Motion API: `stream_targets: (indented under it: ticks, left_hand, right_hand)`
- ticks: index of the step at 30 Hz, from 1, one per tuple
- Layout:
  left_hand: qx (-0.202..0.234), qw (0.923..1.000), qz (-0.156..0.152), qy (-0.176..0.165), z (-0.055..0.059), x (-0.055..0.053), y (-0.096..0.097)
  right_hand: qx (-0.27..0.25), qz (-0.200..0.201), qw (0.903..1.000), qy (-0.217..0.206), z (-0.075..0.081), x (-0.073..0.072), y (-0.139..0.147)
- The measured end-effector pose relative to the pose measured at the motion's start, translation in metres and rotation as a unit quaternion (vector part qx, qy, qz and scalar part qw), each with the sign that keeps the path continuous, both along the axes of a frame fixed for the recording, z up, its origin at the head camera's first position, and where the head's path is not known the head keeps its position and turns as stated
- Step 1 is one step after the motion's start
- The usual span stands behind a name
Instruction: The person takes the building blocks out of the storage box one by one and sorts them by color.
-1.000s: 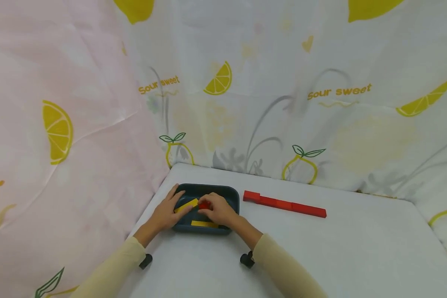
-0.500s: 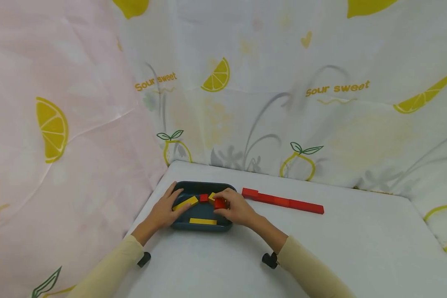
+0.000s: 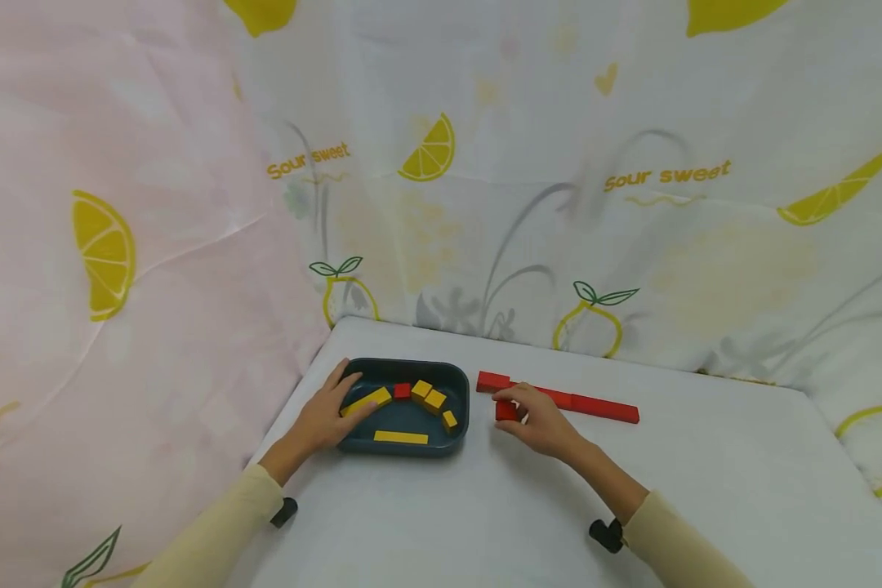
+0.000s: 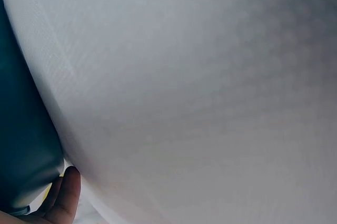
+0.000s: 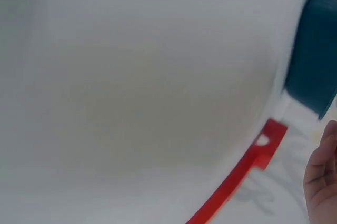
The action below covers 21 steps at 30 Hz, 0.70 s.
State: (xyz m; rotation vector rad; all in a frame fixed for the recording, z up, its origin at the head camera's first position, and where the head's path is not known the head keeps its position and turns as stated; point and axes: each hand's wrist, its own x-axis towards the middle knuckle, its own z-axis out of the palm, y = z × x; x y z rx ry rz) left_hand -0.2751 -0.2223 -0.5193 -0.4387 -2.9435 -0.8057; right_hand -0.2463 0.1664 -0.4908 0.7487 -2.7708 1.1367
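In the head view a dark blue tray (image 3: 404,450) stands at the left of the table. My left hand (image 3: 328,416) holds its left side, fingers along the outside and thumb reaching inside over a long yellow block (image 3: 367,402). The left wrist view shows those fingers (image 4: 67,195) at the tray's corner. My right hand (image 3: 546,420) pinches a red block (image 3: 505,410) between thumb and fingers, to the right of the tray. Just behind it lies a row of red blocks (image 3: 603,407), with a wider block (image 3: 493,381) at its left end.
Inside the tray are a small red block (image 3: 402,390), several small yellow blocks (image 3: 434,400) and a yellow bar (image 3: 401,438) near the front wall. A white cloth (image 3: 426,523) covers the table; a printed curtain (image 3: 514,163) rises behind it.
My right hand has lifted the red block out of the tray and carried it right, close to the red row. My left hand stays at the tray's left side.
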Motion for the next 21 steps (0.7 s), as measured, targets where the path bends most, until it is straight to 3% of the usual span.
stream_targets:
  ticks: [15,21]
  left_hand:
    - [-0.004,0.9999,-0.001,0.01,-0.001,-0.007,-0.002]
    - [-0.006,1.0,0.002,-0.003,-0.004,-0.003,-0.001]
  right_hand:
    - [0.049,-0.095,0.9943,-0.003,-0.008,0.006,0.096]
    - [0.058,-0.117,0.9914,-0.01,-0.009,0.015,0.125]
